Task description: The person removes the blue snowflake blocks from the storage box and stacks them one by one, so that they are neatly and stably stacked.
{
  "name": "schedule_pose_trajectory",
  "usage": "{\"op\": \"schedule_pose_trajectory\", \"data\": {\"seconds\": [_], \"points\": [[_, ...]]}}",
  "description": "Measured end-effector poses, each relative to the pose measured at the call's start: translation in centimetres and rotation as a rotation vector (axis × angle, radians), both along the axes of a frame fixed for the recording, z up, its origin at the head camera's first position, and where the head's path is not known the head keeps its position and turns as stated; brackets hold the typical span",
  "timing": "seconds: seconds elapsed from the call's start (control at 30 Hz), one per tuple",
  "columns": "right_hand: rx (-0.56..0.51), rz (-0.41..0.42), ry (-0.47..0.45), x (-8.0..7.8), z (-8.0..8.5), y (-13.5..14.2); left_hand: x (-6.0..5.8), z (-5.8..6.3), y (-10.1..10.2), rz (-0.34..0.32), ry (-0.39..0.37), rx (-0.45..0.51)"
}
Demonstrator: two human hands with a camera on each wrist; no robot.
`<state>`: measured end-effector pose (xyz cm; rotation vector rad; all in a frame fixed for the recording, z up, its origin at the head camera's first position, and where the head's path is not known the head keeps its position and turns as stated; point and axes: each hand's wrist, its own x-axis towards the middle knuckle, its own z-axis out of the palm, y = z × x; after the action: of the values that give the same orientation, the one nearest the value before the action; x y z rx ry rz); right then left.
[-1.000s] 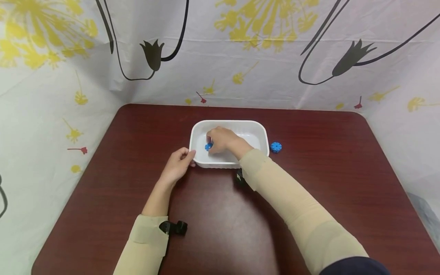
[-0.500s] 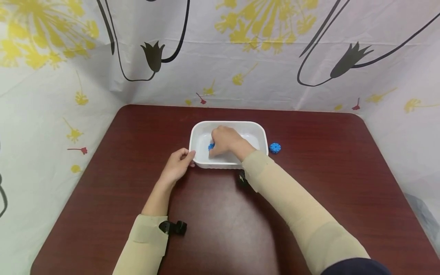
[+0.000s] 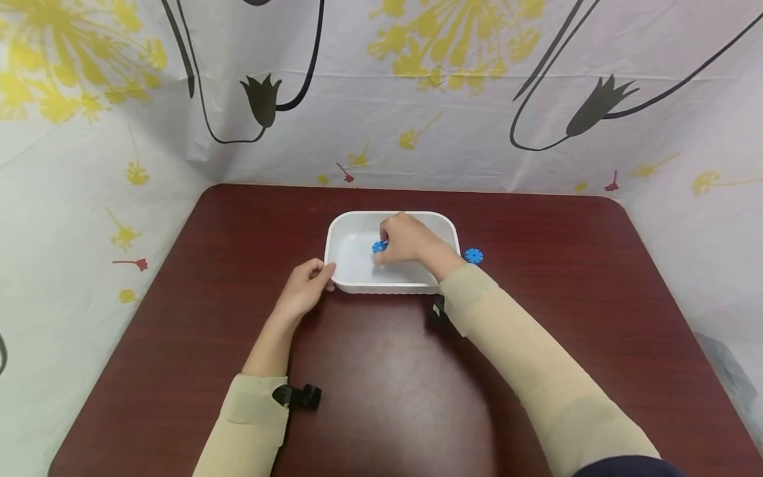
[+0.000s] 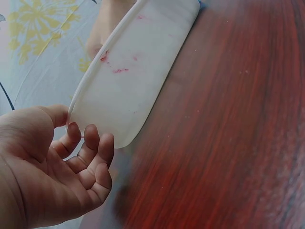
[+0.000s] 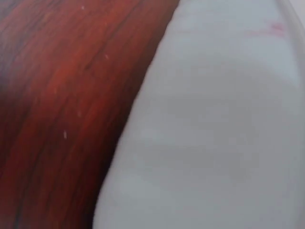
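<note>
A white plastic tray [image 3: 387, 289] stands toward the far side of the table. At its near left corner, my left hand [image 3: 304, 289] pinches the rim between thumb and fingers; the left wrist view shows this hand [image 4: 62, 171] against the outer wall [image 4: 133, 71]. Inside the tray, my right hand [image 3: 408, 240] holds a small blue notched disc [image 3: 378, 246] between thumb and fingers. That hand covers part of the disc. In the right wrist view only the tray's side wall [image 5: 205, 119] shows, without the hand.
Just outside the tray's right end lies another blue notched disc [image 3: 473, 256], perhaps with more beneath it. The dark red wooden table [image 3: 369, 384] has rounded far corners. A patterned white cloth [image 3: 357, 106] hangs behind it.
My right hand has moved right and slightly back inside the tray, bringing the blue disc along. The left hand keeps its grip on the corner.
</note>
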<state>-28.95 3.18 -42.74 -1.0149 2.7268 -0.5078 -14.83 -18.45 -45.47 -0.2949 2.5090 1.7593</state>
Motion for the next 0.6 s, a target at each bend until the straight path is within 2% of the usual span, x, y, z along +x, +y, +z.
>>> {"op": "schedule_pose_trajectory", "data": {"seconds": [0.3,0.47,0.6], "points": [[-0.058,-0.021,0.020,0.3,1.1,2.4,0.0,-0.2,0.1,0.001,0.001,-0.006],[-0.077,-0.037,0.070,0.3,1.2,3.7,-0.1,-0.2,0.2,0.008,-0.004,-0.006],[-0.121,-0.048,0.074,0.2,1.1,4.6,-0.3,-0.3,0.2,0.022,0.000,-0.007]]}}
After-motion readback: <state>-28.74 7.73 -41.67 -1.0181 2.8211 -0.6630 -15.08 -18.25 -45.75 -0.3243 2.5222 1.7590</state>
